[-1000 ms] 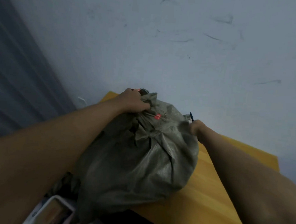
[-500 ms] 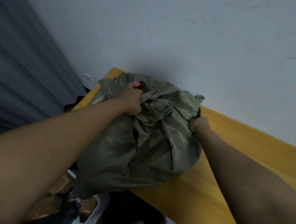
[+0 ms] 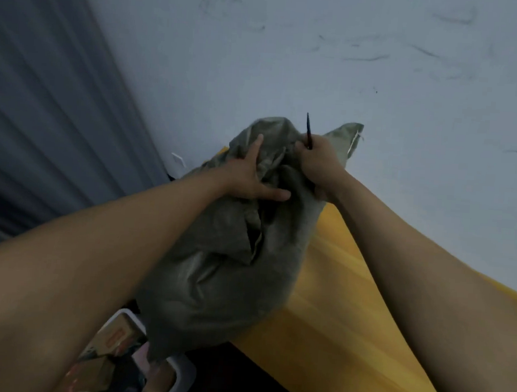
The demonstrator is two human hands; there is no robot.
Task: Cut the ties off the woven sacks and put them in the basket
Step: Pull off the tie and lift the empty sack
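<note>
A stuffed grey-green woven sack (image 3: 230,273) lies across the left end of a yellow table (image 3: 342,330), its bunched mouth pointing toward the wall. My left hand (image 3: 249,177) lies spread on the sack's gathered top, fingers straight and thumb out. My right hand (image 3: 318,160) grips the sack's upper right folds and also holds a thin dark tool (image 3: 308,130) that sticks up from the fist; the tool's kind cannot be told. No tie shows among the folds.
A white basket (image 3: 177,374) with cardboard packets stands on the floor below the sack's near end. A pale scuffed wall (image 3: 352,64) runs behind the table. A grey curtain (image 3: 43,104) hangs at the left.
The sack has turned lengthwise and its mouth has risen toward the wall. My left hand has let go of the neck and now lies flat. My right hand has moved up onto the top folds.
</note>
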